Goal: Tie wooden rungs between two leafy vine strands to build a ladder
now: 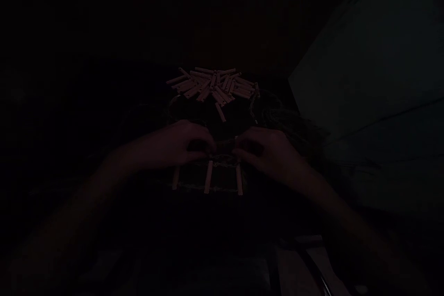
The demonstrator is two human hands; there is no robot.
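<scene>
- At the middle of the dim view, the left hand (169, 145) and the right hand (267, 155) are reaching in from either side and nearly meeting above a row of sticks.
- Both hands are curling into a narrow grip, fingers (204, 145) bending down toward a band of twine (218, 163); the dark hides whether they are pinching the twine, a stick or both, so I cannot tell what they are holding.
- Three pale sticks (208, 176) are standing side by side below the hands, spaced apart and lying parallel, and their upper ends are passing under the fingers.
- A lower line of twine (208, 188) is running across these sticks near their bottom ends, tying them into a ladder-like row.
- Just beyond the hands, a loose heap of flat sticks (211, 85) is lying crisscrossed, with small holes showing in some of them.
- One stick (220, 112) is lying apart from the heap, between it and the hands.
- Dark rounded shapes (274, 115) are bulging beside and below the heap, possibly coiled cord; whether any container is holding the sticks is too dark to tell.
- A pale board (364, 78) is slanting along the right side of the view, well apart from the hands.
</scene>
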